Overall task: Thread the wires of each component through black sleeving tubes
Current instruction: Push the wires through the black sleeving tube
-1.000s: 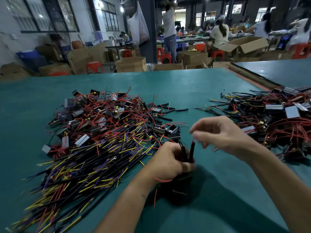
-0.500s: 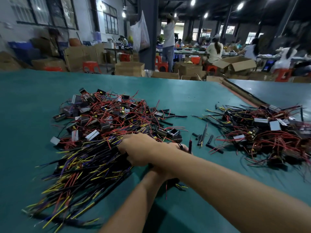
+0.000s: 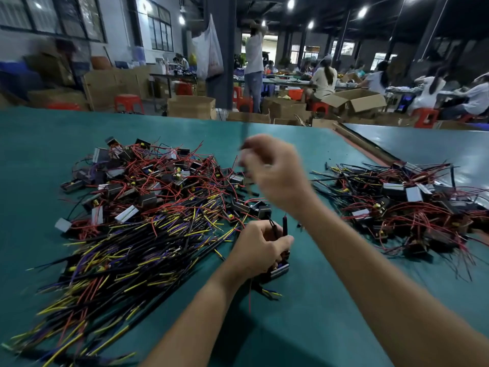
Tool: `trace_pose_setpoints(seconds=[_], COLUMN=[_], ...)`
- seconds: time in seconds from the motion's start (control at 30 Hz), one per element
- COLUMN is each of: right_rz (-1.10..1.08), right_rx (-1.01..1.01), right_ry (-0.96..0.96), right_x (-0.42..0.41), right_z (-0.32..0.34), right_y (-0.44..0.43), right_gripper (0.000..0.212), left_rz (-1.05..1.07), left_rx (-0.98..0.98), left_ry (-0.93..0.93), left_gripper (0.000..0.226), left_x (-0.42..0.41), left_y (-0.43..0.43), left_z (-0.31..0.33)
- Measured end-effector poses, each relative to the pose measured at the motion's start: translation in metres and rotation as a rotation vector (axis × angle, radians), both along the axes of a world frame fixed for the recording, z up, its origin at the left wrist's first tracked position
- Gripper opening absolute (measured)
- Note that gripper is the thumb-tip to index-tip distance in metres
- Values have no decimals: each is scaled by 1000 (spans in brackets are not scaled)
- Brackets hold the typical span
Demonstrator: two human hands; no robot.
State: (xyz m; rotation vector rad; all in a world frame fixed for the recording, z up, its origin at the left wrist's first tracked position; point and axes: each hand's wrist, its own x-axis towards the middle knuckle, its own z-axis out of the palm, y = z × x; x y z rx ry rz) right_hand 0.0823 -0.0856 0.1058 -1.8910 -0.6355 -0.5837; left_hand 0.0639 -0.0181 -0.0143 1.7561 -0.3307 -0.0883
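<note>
Grips component tight in curled left hand, lower centre of frame; pinches blurred tube in raised right hand, mid-frame.

Left hand low over the teal worktop, gripping a component; a sleeved wire sticks up from the fist. Right hand raised above it, motion-blurred, fingers curled, pinching a black tube. Big pile of wired components on the left, second pile on the right. Workers, cardboard boxes, red stools behind
</note>
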Motion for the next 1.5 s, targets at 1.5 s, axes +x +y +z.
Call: trace_pose_setpoints(seconds=[1.5], right_rz=[208], right_rx=[406], right_ry=[665], right_x=[22], right_z=[-76], right_y=[-96], right_gripper=[8], left_rz=[198], left_rx=[-108], left_ry=[-62], left_gripper=[9], left_x=[2], left_y=[-1], left_z=[17])
